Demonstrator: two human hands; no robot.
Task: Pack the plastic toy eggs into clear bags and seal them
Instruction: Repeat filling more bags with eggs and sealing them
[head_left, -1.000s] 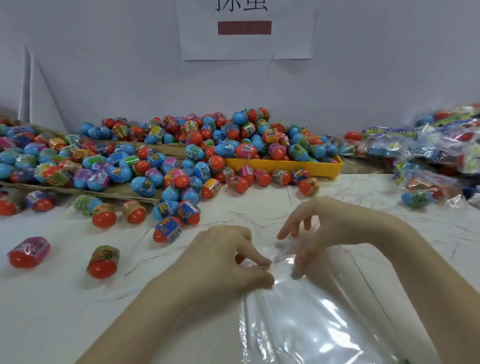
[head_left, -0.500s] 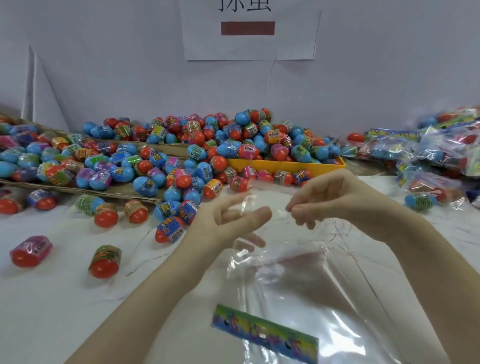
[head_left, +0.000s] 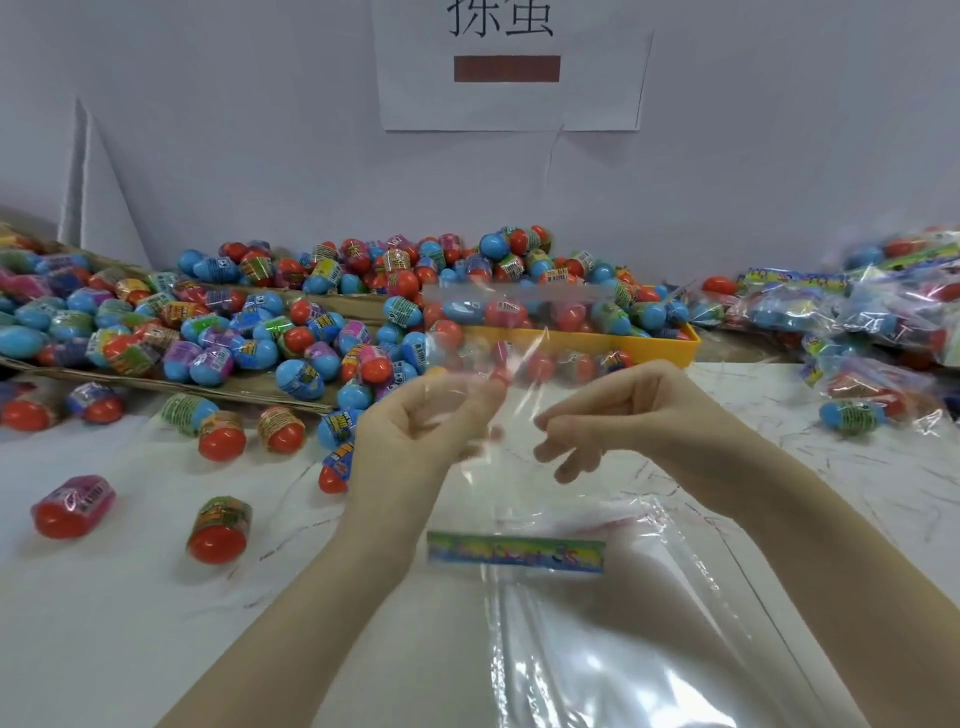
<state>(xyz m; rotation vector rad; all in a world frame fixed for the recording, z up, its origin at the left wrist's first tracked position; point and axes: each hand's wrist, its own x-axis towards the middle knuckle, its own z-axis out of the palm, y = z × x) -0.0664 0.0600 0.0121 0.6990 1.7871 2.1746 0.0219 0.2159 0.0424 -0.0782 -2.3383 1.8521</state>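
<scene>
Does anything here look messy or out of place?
Yes: red and blue plastic toy eggs have spilled off the flattened brown cardboard and the yellow plastic tray onto the white table; several lie scattered there, one alone in front.

I see a clear bag (head_left: 511, 364) held upright above the bench. Toy eggs (head_left: 322, 322) heap along its far edge.

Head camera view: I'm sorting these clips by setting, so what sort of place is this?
Probably a hand-packing workstation. A heap of toy eggs covers the table, filled bags pile up at the right, and both hands, left hand and right hand, hold up an empty clear bag.
</scene>
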